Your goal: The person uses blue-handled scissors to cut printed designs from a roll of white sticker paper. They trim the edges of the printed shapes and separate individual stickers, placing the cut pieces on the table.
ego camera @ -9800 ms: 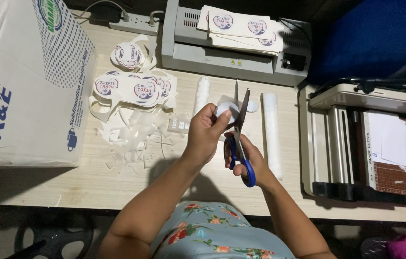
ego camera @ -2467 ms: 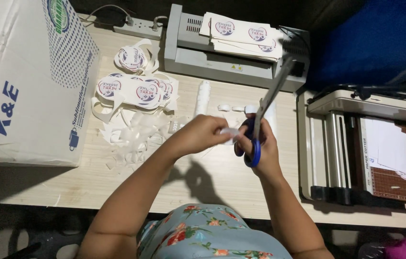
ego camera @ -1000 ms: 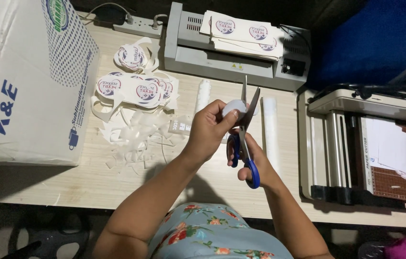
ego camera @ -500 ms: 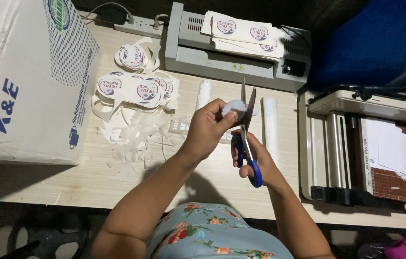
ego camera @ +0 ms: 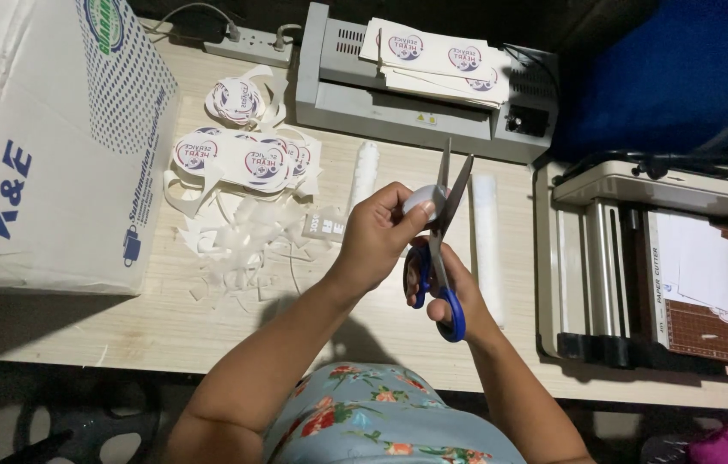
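My left hand [ego camera: 377,236] pinches a small round white sticker [ego camera: 424,199] above the table. My right hand [ego camera: 450,288] grips blue-handled scissors [ego camera: 443,249], whose slightly parted blades point up and away, beside the sticker's right edge. A pile of cut round stickers [ego camera: 243,159] lies to the left on the wooden table [ego camera: 123,318], with white paper trimmings [ego camera: 239,245] in front of it.
A grey laminator [ego camera: 398,94] at the back carries a stack of printed sheets [ego camera: 437,64]. A large cardboard box [ego camera: 46,146] stands at left, a paper cutter [ego camera: 664,275] at right. Two white rolls [ego camera: 484,249] lie near my hands. A power strip [ego camera: 243,39] sits at the back.
The scissors swung from tilted right to upright beside the sticker. My left hand turned the sticker slightly; both hands stay in about the same spot.
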